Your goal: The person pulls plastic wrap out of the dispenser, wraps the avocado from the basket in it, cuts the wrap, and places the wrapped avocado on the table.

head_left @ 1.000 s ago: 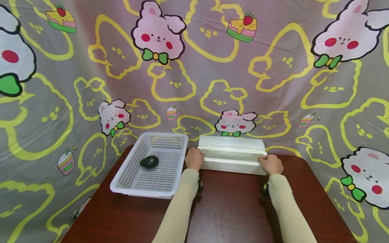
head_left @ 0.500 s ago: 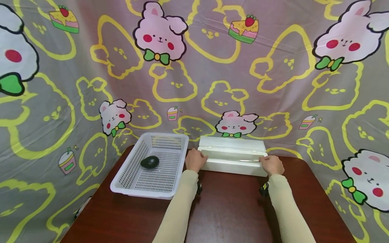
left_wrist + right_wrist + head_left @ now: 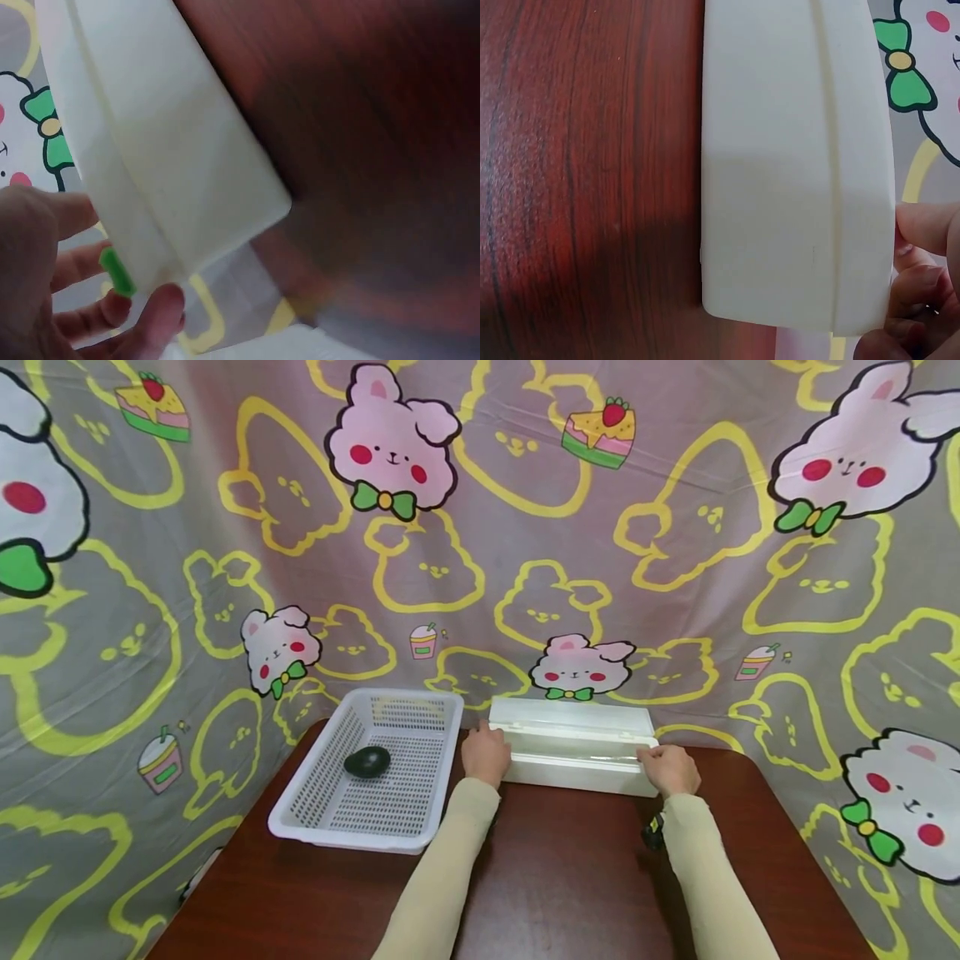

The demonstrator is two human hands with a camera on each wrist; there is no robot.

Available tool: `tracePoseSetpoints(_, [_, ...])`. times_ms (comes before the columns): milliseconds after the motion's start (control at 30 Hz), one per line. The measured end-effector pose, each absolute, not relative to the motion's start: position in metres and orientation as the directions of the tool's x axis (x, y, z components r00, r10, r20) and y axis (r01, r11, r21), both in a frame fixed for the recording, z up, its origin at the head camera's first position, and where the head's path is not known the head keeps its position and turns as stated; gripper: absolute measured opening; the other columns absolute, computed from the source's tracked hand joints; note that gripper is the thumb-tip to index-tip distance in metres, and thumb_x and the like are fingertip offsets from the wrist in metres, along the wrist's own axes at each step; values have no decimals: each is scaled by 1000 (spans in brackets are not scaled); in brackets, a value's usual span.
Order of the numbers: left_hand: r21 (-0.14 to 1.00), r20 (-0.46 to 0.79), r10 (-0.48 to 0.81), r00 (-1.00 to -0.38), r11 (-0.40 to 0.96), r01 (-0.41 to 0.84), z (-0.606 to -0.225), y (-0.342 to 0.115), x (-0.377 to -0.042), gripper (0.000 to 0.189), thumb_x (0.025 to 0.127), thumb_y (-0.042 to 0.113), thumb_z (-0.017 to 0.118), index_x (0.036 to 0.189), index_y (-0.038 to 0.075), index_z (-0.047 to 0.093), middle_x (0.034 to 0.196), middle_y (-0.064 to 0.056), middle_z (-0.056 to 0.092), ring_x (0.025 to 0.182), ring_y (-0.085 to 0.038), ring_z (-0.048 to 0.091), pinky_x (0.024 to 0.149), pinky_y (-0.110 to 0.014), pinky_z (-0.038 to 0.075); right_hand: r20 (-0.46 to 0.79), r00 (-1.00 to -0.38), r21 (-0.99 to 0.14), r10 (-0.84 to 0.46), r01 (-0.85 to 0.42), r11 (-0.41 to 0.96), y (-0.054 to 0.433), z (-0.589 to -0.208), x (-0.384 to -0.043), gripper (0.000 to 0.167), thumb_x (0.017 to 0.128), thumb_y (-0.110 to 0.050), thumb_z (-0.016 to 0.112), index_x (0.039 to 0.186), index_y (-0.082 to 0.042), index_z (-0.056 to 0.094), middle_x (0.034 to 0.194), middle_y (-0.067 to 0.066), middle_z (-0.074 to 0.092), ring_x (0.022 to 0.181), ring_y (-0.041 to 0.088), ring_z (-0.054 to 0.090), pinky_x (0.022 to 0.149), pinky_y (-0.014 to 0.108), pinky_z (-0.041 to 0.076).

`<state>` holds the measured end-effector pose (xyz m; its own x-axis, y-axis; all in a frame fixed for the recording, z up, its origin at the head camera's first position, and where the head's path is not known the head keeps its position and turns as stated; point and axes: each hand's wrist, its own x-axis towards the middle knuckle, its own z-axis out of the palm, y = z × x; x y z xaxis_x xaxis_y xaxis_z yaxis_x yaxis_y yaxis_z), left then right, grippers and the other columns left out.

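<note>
A long white box [image 3: 577,772], which looks like a cling film dispenser, lies across the table with its lid [image 3: 573,714] tipped back. A thin shiny strip of what looks like clear cling film [image 3: 603,757] shows along its opening. At the box's left end is my left hand [image 3: 486,757], its fingers spread around the corner; a small green piece [image 3: 117,271] on the rim lies beside them. My right hand [image 3: 671,769] pinches at the right end, apparently on the film's edge. The box front hides part of the right fingertips [image 3: 919,281].
A white perforated basket [image 3: 352,843] stands left of the box, close to the left forearm. Inside it lies a dark green, avocado-like item [image 3: 367,762]. The brown table [image 3: 562,877] ends at a patterned cloth [image 3: 450,552] hanging behind and at both sides.
My left hand has loosened from its pinch at the left end, and its fingers now reach farther over the corner. My right hand stays in place, and the box has hardly moved.
</note>
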<state>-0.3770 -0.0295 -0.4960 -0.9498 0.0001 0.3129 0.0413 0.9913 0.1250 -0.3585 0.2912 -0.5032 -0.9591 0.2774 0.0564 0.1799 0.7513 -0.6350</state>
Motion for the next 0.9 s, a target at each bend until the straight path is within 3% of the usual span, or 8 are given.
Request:
tracePoseSetpoints(133, [53,274,5,-962,998,21,-490,-25,-377,42,98,47,68,106,7,80,128,-15,67,95,-29,70,75,-39,61,64,-961,-625,271,173,761,291,-503,-359,37,99,-37,62,106,-5,81,90,14,76,67,22,57,56,35,39])
tracePoseSetpoints(333, [57,183,-10,-983,998,0,-489,-25,-382,46,103,50,58,116,10,78,137,-13,64,102,-32,70,77,-41,60,64,-962,-627,267,169,761,289,-502,-358,36,99,-36,63,101,-6,81,84,11,75,65,21,56,56,35,39])
tracePoseSetpoints(467, [95,145,-43,-988,995,-30,-497,-31,-387,43,104,49,53,117,16,78,133,-10,65,103,-29,68,73,-43,58,66,-959,-628,276,175,758,290,-503,-357,36,98,-36,63,101,-6,81,83,10,75,65,22,56,56,35,39])
tracePoseSetpoints(500, [122,140,-55,-989,992,-38,-499,-33,-388,42,104,47,53,114,16,78,132,-10,65,99,-28,68,70,-43,58,66,-958,-627,278,176,758,290,-503,-357,36,98,-36,63,102,-5,81,84,11,75,66,22,56,56,35,39])
tracePoseSetpoints(600, [273,160,-93,-983,961,-46,-503,-37,-389,36,102,38,59,84,12,76,121,-13,68,75,-25,64,54,-38,51,68,-956,-626,286,182,758,291,-505,-357,36,98,-35,64,103,-4,81,89,14,76,67,23,58,56,35,39])
tracePoseSetpoints(700, [415,179,-116,-977,909,-33,-503,-41,-387,43,100,28,63,60,14,56,108,-15,68,64,-24,55,49,-35,42,71,-956,-624,286,181,761,291,-505,-358,36,98,-35,63,104,-4,81,94,16,76,69,24,59,56,35,39])
tracePoseSetpoints(800, [511,214,-135,-968,859,-7,-503,-42,-385,49,98,22,66,55,17,43,89,-12,62,63,-23,49,51,-35,37,71,-957,-622,282,178,763,290,-505,-358,36,98,-36,63,105,-4,80,94,16,76,69,24,59,56,35,39])
tracePoseSetpoints(900, [580,263,-148,-953,814,34,-507,-42,-387,55,96,17,68,51,17,36,66,-6,46,58,-22,38,50,-34,30,72,-957,-620,280,177,765,290,-504,-358,36,99,-36,63,104,-5,80,90,15,75,69,24,58,57,36,39])
